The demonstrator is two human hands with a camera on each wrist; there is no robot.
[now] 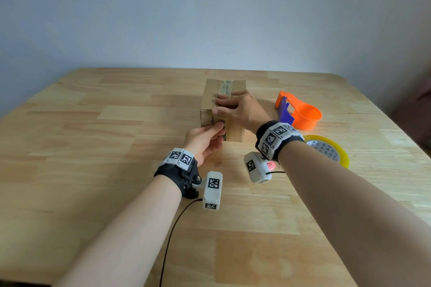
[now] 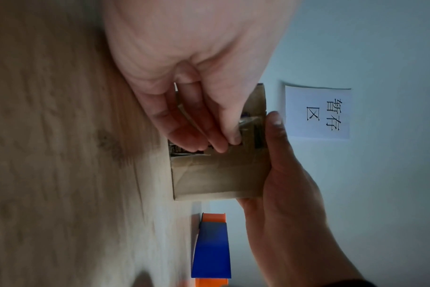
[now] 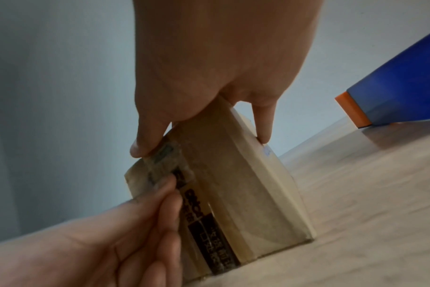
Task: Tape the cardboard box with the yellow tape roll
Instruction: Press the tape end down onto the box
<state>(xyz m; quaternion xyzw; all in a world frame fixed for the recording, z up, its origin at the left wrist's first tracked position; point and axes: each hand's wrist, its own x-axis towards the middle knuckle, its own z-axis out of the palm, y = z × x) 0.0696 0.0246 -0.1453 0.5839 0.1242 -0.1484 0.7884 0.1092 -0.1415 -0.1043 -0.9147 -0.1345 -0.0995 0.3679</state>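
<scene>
The cardboard box [image 1: 224, 109] sits mid-counter [image 1: 93, 170], a tape strip already along its top. The right hand [image 1: 235, 109] lies flat, fingers spread, pressing that top; the left hand [image 1: 205, 140] presses straightish fingers on the near end face. This looks like smoothing-down, so next comes firm rubbing at the corner. Only the head view shows the yellow tape roll [image 1: 331, 149], idle, beside the orange dispenser [image 1: 300, 114].
</scene>
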